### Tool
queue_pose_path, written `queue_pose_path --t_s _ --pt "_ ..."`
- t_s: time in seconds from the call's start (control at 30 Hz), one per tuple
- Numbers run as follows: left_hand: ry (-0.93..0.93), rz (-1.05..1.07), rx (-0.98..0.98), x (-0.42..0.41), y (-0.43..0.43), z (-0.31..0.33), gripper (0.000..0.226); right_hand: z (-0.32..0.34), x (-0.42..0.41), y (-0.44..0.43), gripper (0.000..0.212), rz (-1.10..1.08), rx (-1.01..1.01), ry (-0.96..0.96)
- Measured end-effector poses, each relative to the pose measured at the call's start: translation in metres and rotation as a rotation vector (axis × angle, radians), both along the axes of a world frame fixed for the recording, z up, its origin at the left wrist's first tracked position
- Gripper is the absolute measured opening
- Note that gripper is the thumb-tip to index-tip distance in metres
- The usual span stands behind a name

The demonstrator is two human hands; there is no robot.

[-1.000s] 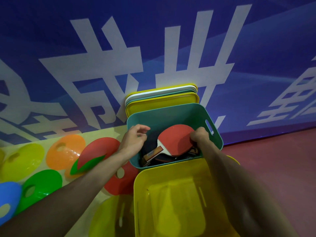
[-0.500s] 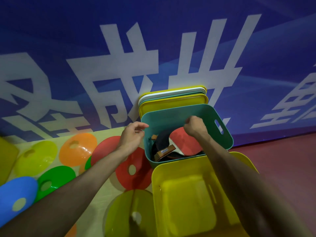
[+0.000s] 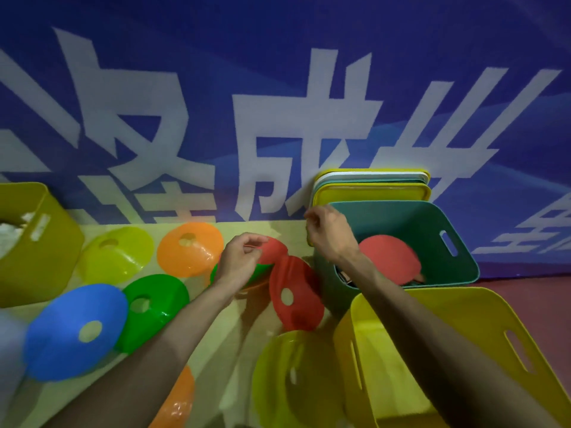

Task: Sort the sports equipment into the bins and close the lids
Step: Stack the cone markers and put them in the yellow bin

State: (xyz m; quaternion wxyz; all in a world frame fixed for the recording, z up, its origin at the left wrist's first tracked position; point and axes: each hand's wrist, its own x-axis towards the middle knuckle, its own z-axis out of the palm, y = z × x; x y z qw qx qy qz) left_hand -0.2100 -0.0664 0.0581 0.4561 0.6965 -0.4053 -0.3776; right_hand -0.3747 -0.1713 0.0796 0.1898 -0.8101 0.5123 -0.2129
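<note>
1. Yellow bin [image 3: 469, 307], lower right: lid off; your right forearm crosses its rim and could tip it.
2. Teal bin [image 3: 398, 217], centre right: holds the red paddle [image 3: 386, 257], uncovered.
3. Lids [image 3: 370, 193], upright behind the teal bin: a nudge may topple them.
4. Cones [image 3: 74, 332], left and centre: overlapping, so lifting one may drag another.
5. Right hand [image 3: 330, 236], at the teal rim: fingers loosely curled, holding nothing.
6. Left hand [image 3: 239, 261], over the red cone [image 3: 296, 295]: fingers curled; contact cannot be told.
</note>
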Motion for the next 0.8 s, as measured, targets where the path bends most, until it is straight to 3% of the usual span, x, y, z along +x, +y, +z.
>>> queue_pose_path --t_s 0.2,0.3,0.43,0.5,0.57,0.67,0.8 --pt "0.066 0.018 0.053 0.041 0.031 -0.021 0.022 -0.037 0.043 0.047 0.029 0.042 0.210 0.108" --pt "0.084 -0.008 0.114 0.054 0.046 -0.040 0.024 -0.061 0.054 0.059 0.055 -0.006 0.413 0.232" --pt "0.092 -0.033 0.191 0.058 0.071 -0.063 0.030 -0.090 0.064 0.073 0.085 -0.070 0.536 0.375" --pt "0.109 -0.028 0.237 0.056 0.082 -0.073 0.030 -0.099 0.063 0.079 0.079 -0.078 0.560 0.488" --pt "0.125 -0.043 0.283 0.049 0.092 -0.082 0.027 -0.104 0.060 0.084 0.056 -0.102 0.540 0.538" --pt "0.087 -0.104 0.331 0.033 0.103 -0.091 0.015 -0.104 0.056 0.087 0.031 -0.142 0.453 0.512" --pt "0.010 -0.211 0.427 0.005 0.112 -0.107 0.016 -0.092 0.049 0.086 0.022 -0.200 0.336 0.442"
